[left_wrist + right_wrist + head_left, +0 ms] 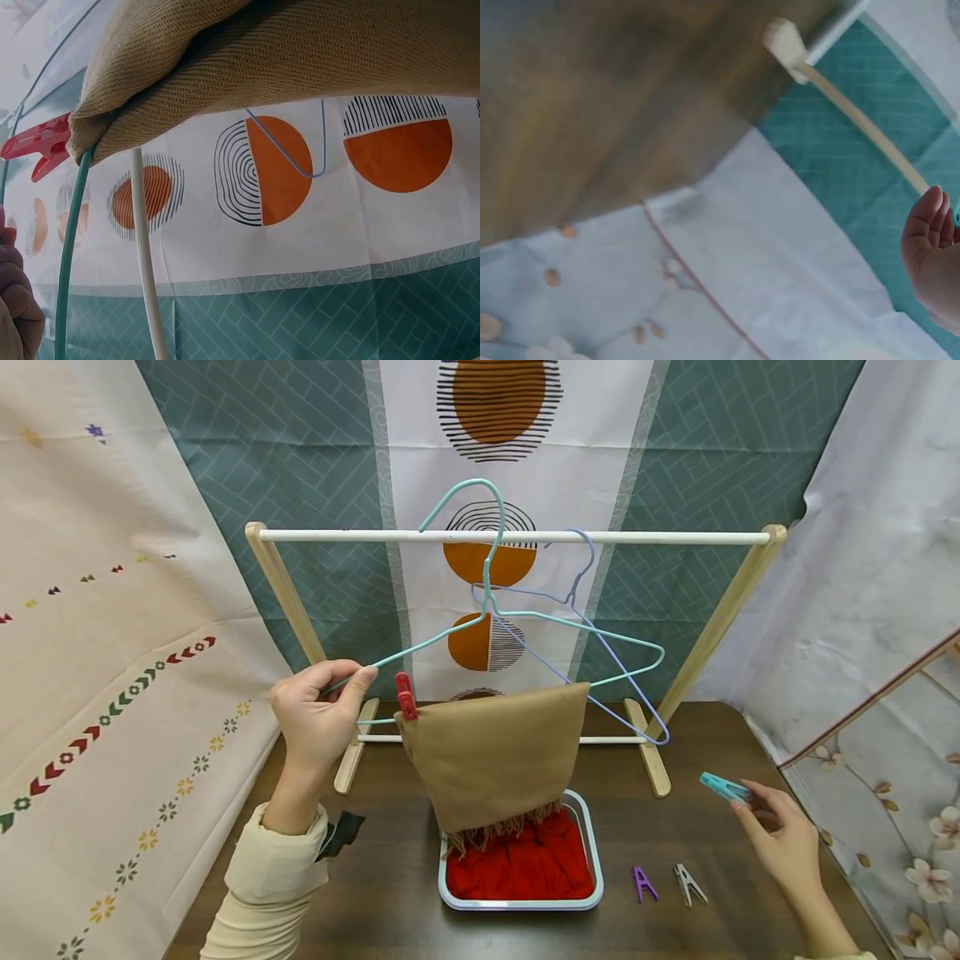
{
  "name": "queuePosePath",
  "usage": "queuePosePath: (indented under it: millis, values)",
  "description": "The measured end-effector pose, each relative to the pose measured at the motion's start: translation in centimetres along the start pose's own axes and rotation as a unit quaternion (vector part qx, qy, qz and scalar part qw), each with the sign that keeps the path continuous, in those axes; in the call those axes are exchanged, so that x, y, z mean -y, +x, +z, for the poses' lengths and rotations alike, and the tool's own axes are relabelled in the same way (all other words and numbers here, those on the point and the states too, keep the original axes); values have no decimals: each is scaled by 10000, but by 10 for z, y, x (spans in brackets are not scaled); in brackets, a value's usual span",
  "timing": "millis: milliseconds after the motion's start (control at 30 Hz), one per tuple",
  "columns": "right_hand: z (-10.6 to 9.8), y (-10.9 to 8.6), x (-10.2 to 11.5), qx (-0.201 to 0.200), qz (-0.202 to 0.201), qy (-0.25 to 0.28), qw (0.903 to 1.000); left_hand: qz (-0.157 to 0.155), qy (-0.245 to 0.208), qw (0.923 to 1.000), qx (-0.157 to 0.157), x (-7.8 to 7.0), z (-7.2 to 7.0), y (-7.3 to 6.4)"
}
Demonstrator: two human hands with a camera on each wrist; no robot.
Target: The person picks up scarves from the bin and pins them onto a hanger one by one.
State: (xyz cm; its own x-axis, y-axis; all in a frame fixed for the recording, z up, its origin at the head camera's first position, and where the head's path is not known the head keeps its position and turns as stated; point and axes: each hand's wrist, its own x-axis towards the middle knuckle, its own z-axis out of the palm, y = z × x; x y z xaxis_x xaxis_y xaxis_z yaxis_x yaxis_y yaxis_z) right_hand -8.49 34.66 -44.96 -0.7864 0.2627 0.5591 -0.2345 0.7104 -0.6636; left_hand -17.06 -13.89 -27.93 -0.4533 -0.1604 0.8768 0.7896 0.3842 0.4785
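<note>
My left hand (pixel 318 702) grips the left shoulder of a mint-green wire hanger (pixel 551 617). Over the hanger's bottom bar hangs a folded tan fringed scarf (pixel 498 756). A red clothespin (pixel 406 696) clips the scarf's left top corner; in the left wrist view, that red clothespin (pixel 37 145) bites the cloth beside the bar. At the right, my right hand (pixel 780 839) pinches a teal clothespin (pixel 724 787) between thumb and fingers, held above the table and apart from the scarf. The right wrist view shows only part of this right hand (pixel 934 259).
Behind the scarf stands a wooden rack with a white rail (pixel 337 536), where a blue hanger (pixel 615 656) hangs. A white basket (pixel 517 905) holds red cloth (pixel 517 864) below the scarf. A purple clothespin (pixel 643 883) and a grey clothespin (pixel 689 885) lie on the table (pixel 390 893).
</note>
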Motion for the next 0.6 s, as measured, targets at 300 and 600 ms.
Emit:
queuePosePath:
  millis: [300,600]
  values:
    - [-4,20,29,-24,-333,548,9979,-22,-128,9999,96,2,3,0]
    - [-6,38,60,62,-317,1615,9863,-30,-71,9999,138,2,3,-1]
